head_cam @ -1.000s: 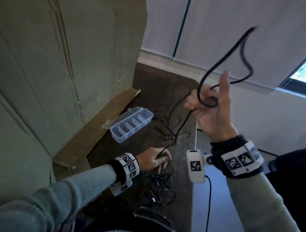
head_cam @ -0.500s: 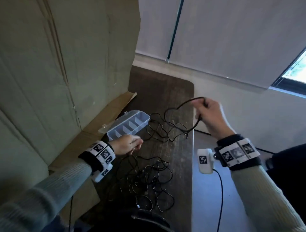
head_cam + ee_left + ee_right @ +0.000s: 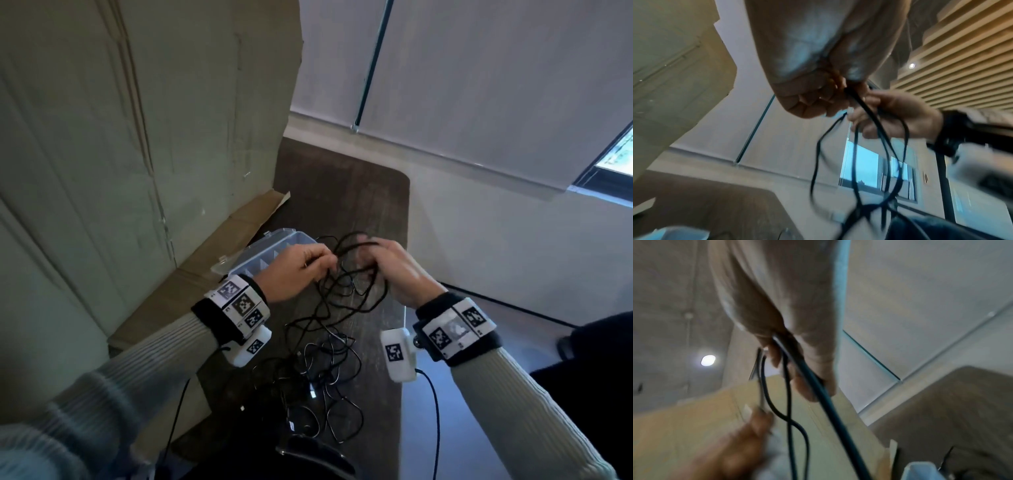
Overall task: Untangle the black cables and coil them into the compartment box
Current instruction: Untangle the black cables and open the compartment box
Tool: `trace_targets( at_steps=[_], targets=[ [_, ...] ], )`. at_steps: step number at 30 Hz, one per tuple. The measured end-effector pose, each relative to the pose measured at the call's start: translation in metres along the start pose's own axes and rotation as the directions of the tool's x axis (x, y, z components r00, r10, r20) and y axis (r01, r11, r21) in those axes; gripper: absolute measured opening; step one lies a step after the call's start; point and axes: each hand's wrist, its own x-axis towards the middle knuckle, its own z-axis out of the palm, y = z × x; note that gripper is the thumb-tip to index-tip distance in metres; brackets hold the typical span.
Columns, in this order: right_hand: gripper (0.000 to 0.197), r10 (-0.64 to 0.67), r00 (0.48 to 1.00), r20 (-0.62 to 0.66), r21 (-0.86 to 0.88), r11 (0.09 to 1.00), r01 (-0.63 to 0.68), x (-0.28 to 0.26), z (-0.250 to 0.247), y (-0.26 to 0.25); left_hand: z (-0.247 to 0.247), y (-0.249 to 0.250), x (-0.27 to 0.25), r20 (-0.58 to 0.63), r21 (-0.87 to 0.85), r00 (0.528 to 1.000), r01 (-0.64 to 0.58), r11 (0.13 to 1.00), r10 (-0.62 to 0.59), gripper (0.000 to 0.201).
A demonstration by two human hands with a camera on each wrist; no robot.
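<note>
Head view shows both hands raised over the table, close together with black cables strung between them. The left hand has its fingertips pinched on a strand, and the left wrist view confirms curled fingers closed round the cable. The right hand, at 3 o'clock from the left, curls its fingers over a loop of the same bundle; in the right wrist view a thick strand runs out from under its fingers. From the two grips several strands hang down toward 6 o'clock and join a loose tangle lying on the dark wood near the table's front edge. The compartment box, clear plastic with its lid open, sits on the table at 11 o'clock from the left hand, partly hidden behind it. A large sheet of cardboard stands at 9 o'clock, leaning beside the box.
</note>
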Motion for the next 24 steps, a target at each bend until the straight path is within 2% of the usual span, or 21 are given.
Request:
trace_targets(
  at_steps=[2,4,7,9,12,13,15,16,18,20,21,22,23,24],
  targets=[
    [0.049,0.037,0.998,-0.059,0.347,0.938,-0.014,0.002,-0.007,-0.01,0.01,-0.017,-0.005,0.046,0.034,0.998,0.041,0.999,-0.043,0.026],
    [0.055,0.071,0.996,-0.052,0.574,0.818,-0.028,0.004,-0.017,-0.016,0.017,-0.034,-0.011,0.101,0.142,0.992,0.06,0.988,-0.075,0.027],
    [0.055,0.05,0.999,0.011,0.724,0.689,-0.043,0.0,-0.031,-0.02,0.024,-0.073,-0.021,0.182,0.348,0.961,0.134,0.928,-0.207,0.024],
    [0.053,0.031,0.998,-0.045,0.816,0.577,0.019,-0.004,-0.04,-0.025,0.029,-0.096,-0.028,0.239,0.519,0.916,0.159,0.84,-0.321,0.023],
    [0.046,0.034,0.988,-0.147,0.914,0.387,0.123,-0.01,-0.057,-0.036,0.032,-0.111,-0.041,0.262,0.611,0.856,0.209,0.763,-0.445,0.025],
    [0.044,0.028,0.982,-0.184,0.92,0.356,0.162,-0.011,-0.066,-0.039,0.032,-0.117,-0.046,0.252,0.615,0.835,0.251,0.747,-0.488,0.026],
    [0.042,0.029,0.952,-0.306,0.881,0.388,0.271,-0.017,-0.082,-0.047,0.033,-0.127,-0.055,0.241,0.624,0.751,0.366,0.691,-0.615,0.029],
    [0.04,0.027,0.931,-0.364,0.847,0.424,0.319,-0.02,-0.088,-0.051,0.032,-0.13,-0.059,0.225,0.65,0.695,0.415,0.636,-0.683,0.031],
    [0.039,0.02,0.899,-0.437,0.781,0.505,0.369,-0.026,-0.093,-0.058,0.032,-0.134,-0.064,0.201,0.732,0.609,0.428,0.53,-0.768,0.038],
    [0.038,0.019,0.882,-0.47,0.717,0.592,0.369,-0.03,-0.093,-0.06,0.035,-0.131,-0.061,0.233,0.786,0.553,0.377,0.489,-0.8,0.037],
    [0.036,0.011,0.881,-0.472,0.671,0.652,0.351,-0.031,-0.092,-0.059,0.037,-0.129,-0.057,0.263,0.793,0.55,0.345,0.502,-0.793,0.035],
    [0.033,0.005,0.883,-0.47,0.601,0.734,0.316,-0.031,-0.09,-0.057,0.039,-0.126,-0.052,0.275,0.768,0.555,0.364,0.527,-0.785,0.034],
    [0.03,0.001,0.888,-0.46,0.504,0.824,0.26,-0.029,-0.087,-0.054,0.04,-0.122,-0.044,0.282,0.728,0.569,0.398,0.558,-0.773,0.035],
    [0.028,0.001,0.894,-0.447,0.376,0.907,0.187,-0.025,-0.081,-0.047,0.04,-0.115,-0.037,0.271,0.688,0.602,0.424,0.589,-0.751,0.037]
  ],
)
